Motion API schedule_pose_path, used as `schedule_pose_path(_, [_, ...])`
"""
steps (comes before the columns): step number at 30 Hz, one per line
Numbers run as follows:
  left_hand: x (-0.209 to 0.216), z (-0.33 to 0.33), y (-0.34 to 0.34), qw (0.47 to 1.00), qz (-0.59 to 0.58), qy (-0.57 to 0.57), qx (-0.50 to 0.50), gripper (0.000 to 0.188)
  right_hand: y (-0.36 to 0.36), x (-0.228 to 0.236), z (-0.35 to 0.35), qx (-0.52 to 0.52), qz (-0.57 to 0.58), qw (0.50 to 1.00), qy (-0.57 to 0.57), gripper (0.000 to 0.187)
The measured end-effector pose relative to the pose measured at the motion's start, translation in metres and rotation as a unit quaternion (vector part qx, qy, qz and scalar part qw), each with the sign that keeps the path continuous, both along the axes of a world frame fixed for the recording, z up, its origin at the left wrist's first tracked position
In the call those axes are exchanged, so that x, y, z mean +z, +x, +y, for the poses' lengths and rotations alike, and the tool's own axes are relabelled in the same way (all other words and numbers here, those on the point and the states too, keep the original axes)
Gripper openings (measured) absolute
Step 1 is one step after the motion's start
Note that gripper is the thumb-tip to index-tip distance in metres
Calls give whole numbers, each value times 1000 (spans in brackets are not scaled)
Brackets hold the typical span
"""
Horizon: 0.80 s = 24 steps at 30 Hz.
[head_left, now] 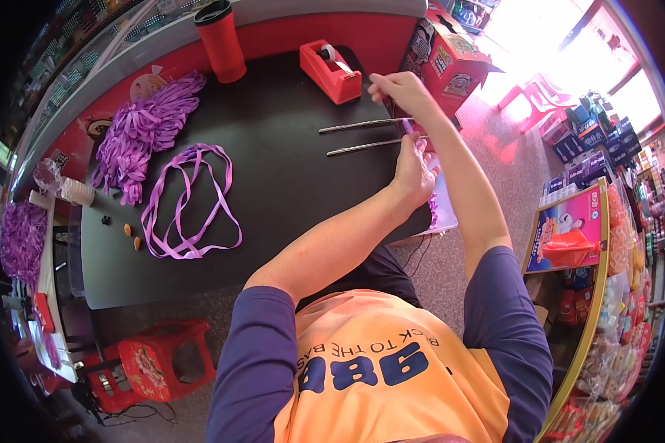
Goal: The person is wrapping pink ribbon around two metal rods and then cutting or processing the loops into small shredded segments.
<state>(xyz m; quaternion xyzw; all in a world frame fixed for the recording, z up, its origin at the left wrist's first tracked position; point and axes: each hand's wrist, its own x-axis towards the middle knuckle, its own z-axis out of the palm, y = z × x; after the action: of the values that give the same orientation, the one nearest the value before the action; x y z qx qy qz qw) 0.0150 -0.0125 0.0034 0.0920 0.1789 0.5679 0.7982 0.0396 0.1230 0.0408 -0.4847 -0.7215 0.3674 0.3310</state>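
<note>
Two thin twisted metal rods (pixel 355 127) jut out over the right side of the black table. Purple ribbon (pixel 408 127) shows at the rods' right end, partly covered by my hands. Just below the lower rod, my left hand (pixel 415 171) has its fingers closed on the ribbon. My right hand (pixel 403 92) is above the upper rod, close to the red tape dispenser (pixel 331 74). Its fingers are curled together, and what they hold, if anything, cannot be made out. A loose loop of purple ribbon (pixel 229 177) lies on the table at the left.
A heap of looped purple ribbons (pixel 151 125) covers the table's far left, near a red tumbler (pixel 220 44). Paper cups (pixel 76 192) stand at the left edge. A red box (pixel 451 66) is beyond my right hand; a red stool (pixel 166 358) stands lower left.
</note>
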Motion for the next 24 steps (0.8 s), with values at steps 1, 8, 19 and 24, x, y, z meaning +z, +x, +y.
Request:
schedule_pose_path(1, [-5, 2, -1, 999, -1, -31, 15, 39, 6, 9, -10, 3, 0, 1000, -2, 41])
schedule_pose_path(8, [-22, 11, -5, 999, 39, 2, -4, 32, 83, 46, -69, 13, -109, 985, -136, 54])
schedule_pose_path(19, [-7, 2, -4, 996, 89, 21, -11, 24, 98, 36, -103, -11, -123, 987, -100, 56])
schedule_pose_path(24, [-20, 7, -3, 997, 82, 4, 13, 21, 105, 22, -106, -9, -117, 989, -91, 55])
